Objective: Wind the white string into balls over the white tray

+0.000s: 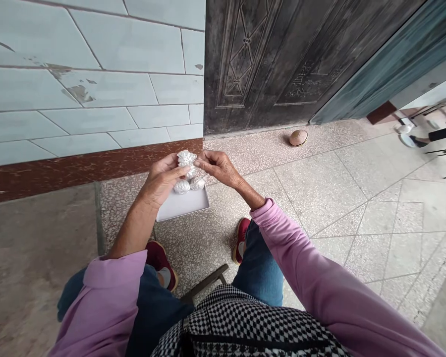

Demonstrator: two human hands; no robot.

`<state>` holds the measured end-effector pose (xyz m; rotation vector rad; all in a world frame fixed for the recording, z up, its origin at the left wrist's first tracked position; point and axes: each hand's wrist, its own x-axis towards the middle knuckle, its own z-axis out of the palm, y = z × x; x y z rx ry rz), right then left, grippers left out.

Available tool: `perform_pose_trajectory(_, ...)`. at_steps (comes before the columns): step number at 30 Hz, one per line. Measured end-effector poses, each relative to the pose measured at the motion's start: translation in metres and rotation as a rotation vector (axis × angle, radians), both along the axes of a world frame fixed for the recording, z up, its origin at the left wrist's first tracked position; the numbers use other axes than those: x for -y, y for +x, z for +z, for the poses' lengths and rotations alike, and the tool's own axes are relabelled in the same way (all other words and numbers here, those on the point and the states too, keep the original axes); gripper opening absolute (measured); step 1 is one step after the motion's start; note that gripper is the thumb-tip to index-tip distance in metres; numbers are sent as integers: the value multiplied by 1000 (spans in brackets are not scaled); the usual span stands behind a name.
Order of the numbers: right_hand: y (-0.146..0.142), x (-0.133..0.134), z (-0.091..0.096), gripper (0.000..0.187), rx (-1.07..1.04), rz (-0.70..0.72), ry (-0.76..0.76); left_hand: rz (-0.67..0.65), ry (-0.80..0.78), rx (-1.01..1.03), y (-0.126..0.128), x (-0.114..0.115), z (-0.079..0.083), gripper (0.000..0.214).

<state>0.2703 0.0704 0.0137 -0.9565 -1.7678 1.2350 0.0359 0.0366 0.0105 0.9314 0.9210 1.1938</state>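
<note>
Between my two hands is a white, crinkled, ruffled piece (187,157), like crumpled paper or foil; its exact kind I cannot tell. My left hand (162,179) grips its left side with thumb and fingers. On the right, my right hand (219,167) pinches its edge between thumb and fingertips. Just below the hands, a shallow white box (186,207) lies on the floor. At its far end are a whitish wrapped ball (182,187) and a second ball (197,184), with another white crinkled shape partly hidden behind my fingers.
A tiled wall (134,89) with a brown skirting stands ahead, beside a dark carved door (260,64). One rounded pinkish-brown object (298,138) sits by the door. My red shoes (241,238) flank the box. At far right, part of another person's leg (440,134) shows.
</note>
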Motion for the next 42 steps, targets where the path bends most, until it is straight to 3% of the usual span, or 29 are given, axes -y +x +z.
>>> perform_pose_trajectory(8,0,-6,4,51,-36,-75,-110,-153,12,134,-9,5,-3,47)
perform_pose_trajectory(12,-13,-4,-6,54,-38,10,-136,-139,32,176,-8,10,-2,51)
perform_pose_trajectory(18,-23,0,-16,65,8,45,-87,-7,68,179,-5,15,5,54)
perform_pose_trajectory(22,-30,13,-19,46,130,85,-101,118,99,79,-5,7,1,59)
perform_pose_trajectory(28,-37,31,-16,32,158,313,-105,284,190,-98,-4,-4,-11,68)
perform_pose_trajectory(32,-21,20,-1,44,57,189,-53,195,143,-187,-8,1,-9,60)
perform_pose_trajectory(38,-6,6,13,66,42,-30,-51,-26,17,-54,-7,12,3,59)
perform_pose_trajectory(42,-10,9,16,65,51,-63,-70,18,9,-77,-1,13,5,70)
